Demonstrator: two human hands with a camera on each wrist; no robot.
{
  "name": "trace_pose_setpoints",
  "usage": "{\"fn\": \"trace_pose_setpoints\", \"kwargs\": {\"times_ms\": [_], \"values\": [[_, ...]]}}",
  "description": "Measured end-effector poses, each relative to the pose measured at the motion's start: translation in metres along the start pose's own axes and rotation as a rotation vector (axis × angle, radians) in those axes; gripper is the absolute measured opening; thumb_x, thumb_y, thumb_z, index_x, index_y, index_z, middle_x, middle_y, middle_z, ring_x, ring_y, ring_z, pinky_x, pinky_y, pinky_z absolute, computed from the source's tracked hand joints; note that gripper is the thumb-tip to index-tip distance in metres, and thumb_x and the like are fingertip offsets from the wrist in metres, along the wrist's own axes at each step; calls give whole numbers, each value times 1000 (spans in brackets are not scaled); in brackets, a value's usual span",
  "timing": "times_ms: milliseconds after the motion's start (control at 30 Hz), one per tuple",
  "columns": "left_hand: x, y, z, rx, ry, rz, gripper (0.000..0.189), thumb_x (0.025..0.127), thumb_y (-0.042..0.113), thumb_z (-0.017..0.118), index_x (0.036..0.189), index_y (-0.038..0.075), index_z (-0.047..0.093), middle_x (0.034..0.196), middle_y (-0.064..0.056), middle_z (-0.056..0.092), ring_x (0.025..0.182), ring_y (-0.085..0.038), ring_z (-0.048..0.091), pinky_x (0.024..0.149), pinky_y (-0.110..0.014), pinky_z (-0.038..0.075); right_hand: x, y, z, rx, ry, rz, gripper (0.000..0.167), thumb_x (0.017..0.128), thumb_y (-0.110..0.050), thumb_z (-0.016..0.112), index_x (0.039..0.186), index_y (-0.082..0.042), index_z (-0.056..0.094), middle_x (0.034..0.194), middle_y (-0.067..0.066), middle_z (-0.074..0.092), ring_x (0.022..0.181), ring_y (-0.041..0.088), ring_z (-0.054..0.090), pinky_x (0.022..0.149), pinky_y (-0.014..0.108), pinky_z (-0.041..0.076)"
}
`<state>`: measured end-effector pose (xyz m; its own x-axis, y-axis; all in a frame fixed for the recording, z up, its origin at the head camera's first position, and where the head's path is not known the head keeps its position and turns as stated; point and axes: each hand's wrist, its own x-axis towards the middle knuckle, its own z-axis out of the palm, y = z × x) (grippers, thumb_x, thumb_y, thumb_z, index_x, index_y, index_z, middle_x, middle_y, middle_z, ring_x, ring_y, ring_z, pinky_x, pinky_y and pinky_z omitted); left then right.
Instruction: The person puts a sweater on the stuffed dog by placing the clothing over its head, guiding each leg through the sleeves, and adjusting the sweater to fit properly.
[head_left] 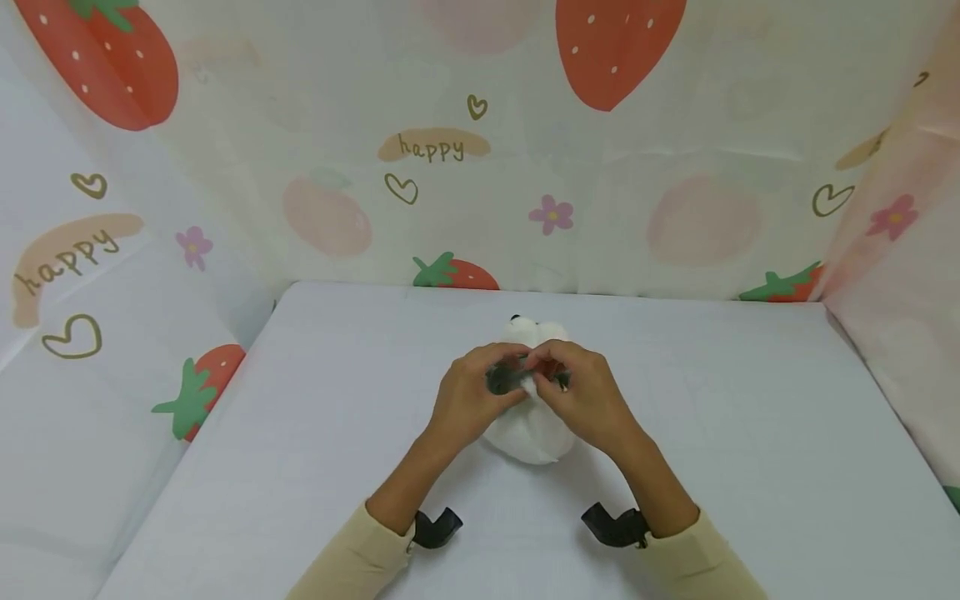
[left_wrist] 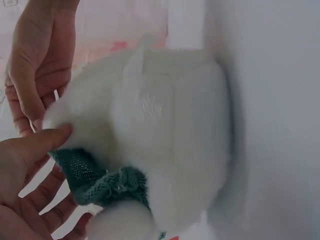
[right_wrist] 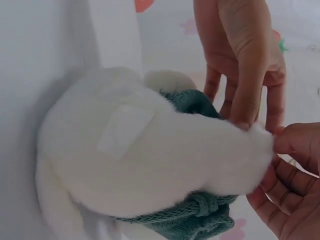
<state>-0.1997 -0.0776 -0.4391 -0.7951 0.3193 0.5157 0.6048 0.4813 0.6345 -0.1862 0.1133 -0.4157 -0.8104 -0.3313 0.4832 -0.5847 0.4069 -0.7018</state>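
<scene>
Between left hand, right hand — plush toy, apparently pinched

The lowercase word "happy" appears in handwritten-style brown lettering on a tan brushstroke printed across the strawberry-patterned rear backdrop, and again, slanting upward, on a second tan brushstroke on the left-hand backdrop. Lettering on a third brushstroke, at right, is too foreshortened to read.
</scene>
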Motion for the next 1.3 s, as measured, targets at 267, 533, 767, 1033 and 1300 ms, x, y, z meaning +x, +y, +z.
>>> {"fn": "trace_pose_setpoints", "kwargs": {"times_ms": [267, 533, 767, 1033, 1300], "values": [[-2, 2, 4, 41, 52, -53, 39, 77, 8, 88, 112, 16, 74, 89, 3, 72, 82, -10, 64, 75, -32, 54, -2, -7, 1, 35, -43, -16, 19, 88, 10, 70, 99, -5, 71, 88, 3, 69, 75, 13, 60, 66, 29, 53], [-2, 1, 4, 55, 106, -58, 31, 77, 3, 85, 103, 16, 76, 74, 7, 64, 66, -8, 55, 58, -25, 44, -2, -10, 1, -46, -58, 15, 20, 88, 3, 74, 104, -8, 71, 84, -3, 66, 72, 13, 59, 63, 27, 51], [-1, 2, 3, 10, 97, 3, 31, 78, -3, 84, 104, 15, 82, 72, 6, 60, 67, -9, 52, 57, -23, 42, -1, -1, -2, -423, -7, 111, 57, 76, -17, 91, 126, -10, 64, 98, 2, 61, 83, 20, 56, 66, 34, 47], [-1, 6, 1, 82, 72, 87, 23, 83, 3, 82, 100, 18, 84, 78, 6, 56, 65, -8, 45, 58, -22, 40, -2, 14, 10, -413, 130, 175, 68, 76, -18, 89, 134, -2, 57, 116, 17, 61, 102, 34, 58, 81, 51, 48], [0, 9, -8, 160, 45, 153, 20, 84, 2, 81, 96, 18, 84, 79, 6, 55, 67, -8, 47, 60, -23, 42, -2, 19, 17, -571, 219, 256, 70, 77, -26, 84, 135, 0, 55, 113, 18, 63, 97, 35, 60, 85, 56, 47]]}}
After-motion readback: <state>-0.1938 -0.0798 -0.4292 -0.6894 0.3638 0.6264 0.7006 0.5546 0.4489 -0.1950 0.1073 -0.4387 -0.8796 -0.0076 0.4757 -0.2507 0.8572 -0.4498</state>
